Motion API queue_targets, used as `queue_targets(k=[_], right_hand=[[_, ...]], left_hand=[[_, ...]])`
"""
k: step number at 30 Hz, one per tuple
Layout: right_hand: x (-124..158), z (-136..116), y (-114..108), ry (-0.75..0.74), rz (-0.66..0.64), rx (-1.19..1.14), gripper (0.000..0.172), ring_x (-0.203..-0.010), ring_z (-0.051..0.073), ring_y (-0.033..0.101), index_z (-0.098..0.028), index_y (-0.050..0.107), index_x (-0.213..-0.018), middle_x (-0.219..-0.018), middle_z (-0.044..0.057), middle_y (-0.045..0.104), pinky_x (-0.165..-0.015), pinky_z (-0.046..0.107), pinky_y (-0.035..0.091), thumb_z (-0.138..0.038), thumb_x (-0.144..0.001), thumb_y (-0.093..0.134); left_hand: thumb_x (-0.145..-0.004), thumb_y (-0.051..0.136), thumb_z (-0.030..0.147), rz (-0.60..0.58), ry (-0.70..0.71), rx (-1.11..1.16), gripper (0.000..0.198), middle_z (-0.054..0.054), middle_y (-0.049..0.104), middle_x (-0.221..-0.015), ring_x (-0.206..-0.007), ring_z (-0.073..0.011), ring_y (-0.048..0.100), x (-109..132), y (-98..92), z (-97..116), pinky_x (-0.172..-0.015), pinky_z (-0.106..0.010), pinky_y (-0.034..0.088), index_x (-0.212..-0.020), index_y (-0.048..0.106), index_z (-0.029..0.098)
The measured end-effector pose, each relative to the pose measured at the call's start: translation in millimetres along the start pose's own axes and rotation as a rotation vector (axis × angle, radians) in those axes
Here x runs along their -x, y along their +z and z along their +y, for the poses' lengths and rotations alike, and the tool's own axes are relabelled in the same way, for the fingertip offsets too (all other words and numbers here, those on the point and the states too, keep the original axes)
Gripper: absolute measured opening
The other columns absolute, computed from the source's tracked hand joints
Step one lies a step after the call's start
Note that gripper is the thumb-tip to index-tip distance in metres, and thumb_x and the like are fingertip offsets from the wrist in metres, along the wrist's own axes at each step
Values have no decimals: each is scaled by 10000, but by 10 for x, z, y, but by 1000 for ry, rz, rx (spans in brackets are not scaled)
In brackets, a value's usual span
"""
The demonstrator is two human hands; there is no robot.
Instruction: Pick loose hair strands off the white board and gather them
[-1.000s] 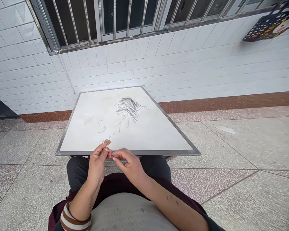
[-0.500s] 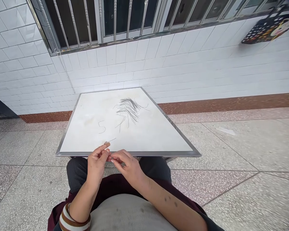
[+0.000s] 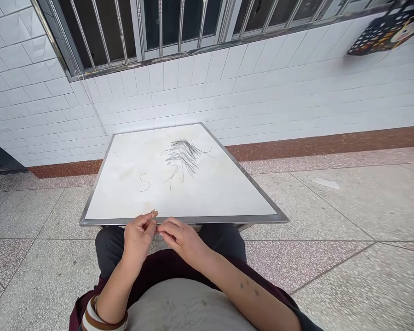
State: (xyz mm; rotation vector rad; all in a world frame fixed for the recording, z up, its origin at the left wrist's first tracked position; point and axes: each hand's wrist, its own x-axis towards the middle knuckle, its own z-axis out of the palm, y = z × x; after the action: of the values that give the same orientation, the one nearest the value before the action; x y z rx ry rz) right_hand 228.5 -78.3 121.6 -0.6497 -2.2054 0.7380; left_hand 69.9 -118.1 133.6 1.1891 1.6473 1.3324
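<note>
My left hand [image 3: 138, 237] is closed at the near edge of the white table [image 3: 117, 165], thumb against fingers. A thin dark strand [image 3: 161, 212], wire-like, pokes out past its index fingertip. My right hand [image 3: 183, 239] is pinched shut, its fingertips meeting those of the left; whatever it grips there is too small to make out. Farther back on the tabletop lies a loose pile of similar thin dark strands [image 3: 185, 154]. A curled strand [image 3: 145, 182] and a few bent ones lie apart from the pile, toward me.
The table has a grey metal rim [image 3: 227, 219] and stands by a white tiled wall [image 3: 179, 99]. Above it is a barred window [image 3: 158, 27]. A dotted bag [image 3: 382, 34] hangs at the upper right. A pale scrap [image 3: 326, 183] lies on the speckled floor.
My left index finger has bent down toward the thumb, and the strand at its tip has dropped lower and turned nearly level. Both hands stay together; the view has shifted slightly.
</note>
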Motion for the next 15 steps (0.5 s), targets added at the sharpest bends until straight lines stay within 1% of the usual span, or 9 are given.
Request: queue_targets(k=[4, 6, 11, 15], right_hand=[[-39, 51, -172, -37, -170, 35, 167, -710, 119, 559, -205, 618, -893, -846, 17, 572, -654, 234, 471, -149, -941, 468], [-55, 77, -246, -45, -212, 61, 174, -698, 114, 561, -209, 621, -891, -849, 14, 573, -650, 230, 468, -177, -953, 462], [-61, 124, -348, 34, -210, 87, 161, -698, 106, 580, -220, 625, -927, -910, 17, 594, -648, 220, 470, -207, -961, 468], [-41, 151, -369, 23, -174, 72, 131, -724, 117, 595, -219, 612, -922, -934, 25, 614, -645, 225, 478, -208, -953, 486]], left_hand=[[-753, 678, 270, -51, 13, -25, 260, -23, 655, -648, -609, -178, 607, 18, 45, -73, -638, -312, 514, -997, 766, 246], [-759, 675, 278, -66, 6, -13, 263, -25, 649, -648, -610, -179, 610, 30, 85, -59, -645, -318, 522, -1004, 764, 240], [-781, 661, 335, -119, -70, 124, 365, -29, 669, -715, -663, -168, 626, 37, 154, 40, -706, -331, 550, -1112, 718, 192], [-769, 677, 333, -151, -73, 174, 416, -17, 655, -712, -668, -152, 617, 25, 169, 49, -712, -313, 547, -1153, 692, 173]])
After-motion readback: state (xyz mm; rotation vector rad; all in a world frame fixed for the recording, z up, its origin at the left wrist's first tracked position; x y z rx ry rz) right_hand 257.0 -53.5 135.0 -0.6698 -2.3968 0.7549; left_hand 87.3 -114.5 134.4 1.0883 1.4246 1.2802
